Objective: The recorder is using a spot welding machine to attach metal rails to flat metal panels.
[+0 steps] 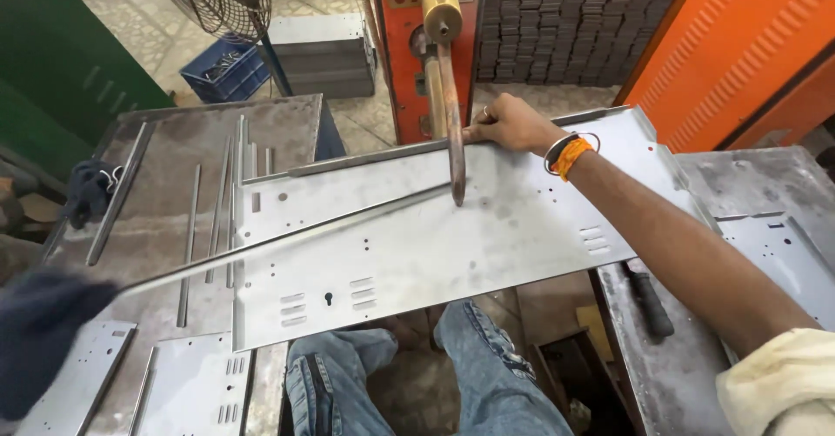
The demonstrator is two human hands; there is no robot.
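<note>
Item 1: large flat grey sheet-metal panel w/ punched slots, small holes and a keyhole cut-out (452,236). Lies across the gap btwn two worktops, over the person's knees, so its middle sits under the electrode.

Item 2: long thin grey steel strip (287,238). Laid diagonally on panel; far end under the electrode tip, near end runs to left hand, which keeps it lined up.

Item 3: copper-coloured welding electrode arm (452,131), hanging from orange machine (409,44); tip touching or just above strip, cannot tell which.

Left hand (43,336): dark blue glove, closed round strip's near end; blurred.

Right hand (513,124): bare, orange band at wrist, fingers curled and pressed down on panel's far edge beside the electrode, steadying it.

Nearby: scuffed grey steel worktop (165,201) at left w/ spare strips; black-handled tool (648,301) on right worktop.
</note>
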